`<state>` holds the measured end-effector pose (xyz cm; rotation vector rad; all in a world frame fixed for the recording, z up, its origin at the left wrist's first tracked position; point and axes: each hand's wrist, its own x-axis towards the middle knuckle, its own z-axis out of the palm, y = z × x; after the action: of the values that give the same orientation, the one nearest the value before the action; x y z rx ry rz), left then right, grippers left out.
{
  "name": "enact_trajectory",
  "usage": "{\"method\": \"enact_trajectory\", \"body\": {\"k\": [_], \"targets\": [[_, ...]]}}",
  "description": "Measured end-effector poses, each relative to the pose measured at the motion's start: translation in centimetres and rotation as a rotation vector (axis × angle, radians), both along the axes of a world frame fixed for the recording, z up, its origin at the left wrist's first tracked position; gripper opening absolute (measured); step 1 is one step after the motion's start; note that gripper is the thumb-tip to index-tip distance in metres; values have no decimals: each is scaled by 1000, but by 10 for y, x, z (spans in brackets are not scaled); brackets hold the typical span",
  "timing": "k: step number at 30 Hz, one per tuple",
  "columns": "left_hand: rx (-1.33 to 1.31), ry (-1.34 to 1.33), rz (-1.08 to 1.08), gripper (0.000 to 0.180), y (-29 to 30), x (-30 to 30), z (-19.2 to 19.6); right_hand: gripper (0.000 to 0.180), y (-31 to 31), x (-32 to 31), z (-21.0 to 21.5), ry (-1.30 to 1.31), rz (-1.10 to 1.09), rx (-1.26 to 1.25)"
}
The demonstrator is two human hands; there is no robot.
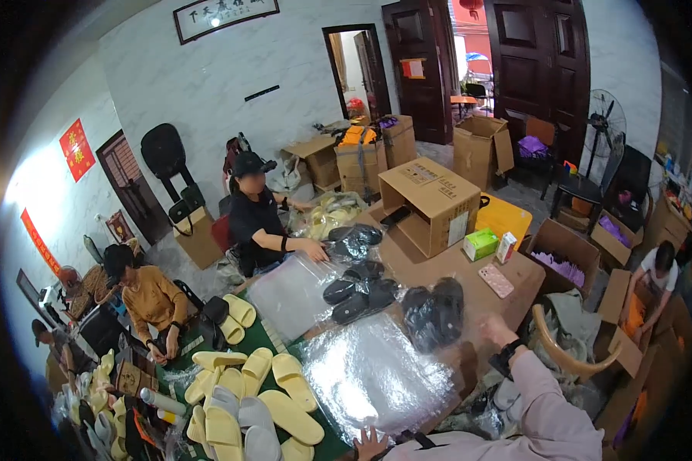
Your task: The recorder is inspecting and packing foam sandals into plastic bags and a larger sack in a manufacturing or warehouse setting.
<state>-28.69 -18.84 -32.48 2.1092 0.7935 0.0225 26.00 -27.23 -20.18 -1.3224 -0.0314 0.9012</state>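
Note:
My right hand (494,330), with a black watch on a pale pink sleeve, grips the edge of a clear bag holding a pair of black slippers (434,311) on the brown table (419,265). My left hand (370,444) rests with fingers spread at the near edge of a shiny stack of clear plastic bags (377,375). More bagged black slippers (359,288) lie just beyond, toward the table's middle.
A person in a black cap (255,211) reaches over a second stack of bags (292,296). Another, in an orange top (152,296), sits at left by yellow slippers (265,380). An open cardboard box (432,201), a green box (480,244) and a phone (496,280) are on the table. A curved wooden chair back (573,355) is at my right.

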Motion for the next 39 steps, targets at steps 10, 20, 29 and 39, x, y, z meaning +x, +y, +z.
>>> {"method": "enact_trajectory", "body": {"k": [10, 20, 29, 39], "targets": [[285, 630, -124, 59, -14, 53, 95, 53, 62, -124, 96, -1246, -289, -324], [553, 310, -462, 49, 65, 153, 135, 52, 41, -219, -46, -878, 1143, -194], [605, -166, -24, 53, 96, 196, 214, 61, 30, -210, -51, -900, 1330, -787], [717, -336, 888, 67, 206, 164, 253, 75, 33, -183, -101, -935, 1509, -664]]}}
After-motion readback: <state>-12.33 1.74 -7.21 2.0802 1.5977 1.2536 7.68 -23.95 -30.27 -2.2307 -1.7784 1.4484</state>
